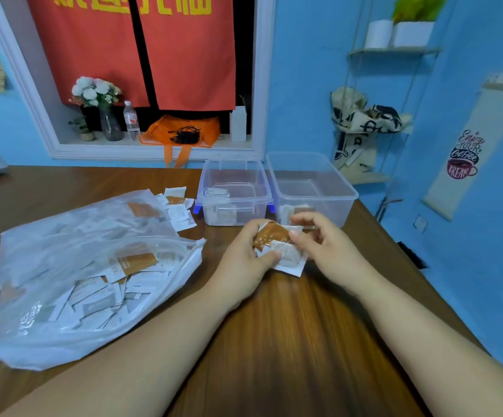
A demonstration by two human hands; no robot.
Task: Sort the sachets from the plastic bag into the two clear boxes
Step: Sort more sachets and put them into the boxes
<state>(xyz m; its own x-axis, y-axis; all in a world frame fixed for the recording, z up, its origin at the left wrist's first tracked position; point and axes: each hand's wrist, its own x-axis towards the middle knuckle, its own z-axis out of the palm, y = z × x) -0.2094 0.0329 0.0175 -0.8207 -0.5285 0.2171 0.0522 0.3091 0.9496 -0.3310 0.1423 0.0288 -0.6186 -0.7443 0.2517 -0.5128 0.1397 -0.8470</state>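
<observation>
Two clear boxes stand side by side at the far edge of the tabletop (pixel 274 341). The left box (pixel 232 203) holds a few white sachets. The right box (pixel 316 198) holds a few against its near wall, partly hidden by the fingers in front. Just before the boxes, a small bunch of sachets (pixel 280 248) is held over the tabletop. The left hand (pixel 244 260) grips the bunch from the left, its thumb lying on a white sachet (pixel 291 258) at the bottom, with a brown spotted sachet (pixel 271 234) on top. The right hand (pixel 325 245) pinches the bunch's right edge between thumb and curled fingers. The plastic bag (pixel 33 251) lies flat toward the left edge, its mouth facing the boxes, with packed sachets (pixel 130 263), white and brown, inside. Several loose sachets (pixel 178 207) lie on the tabletop between the bag's far corner and the left box.
</observation>
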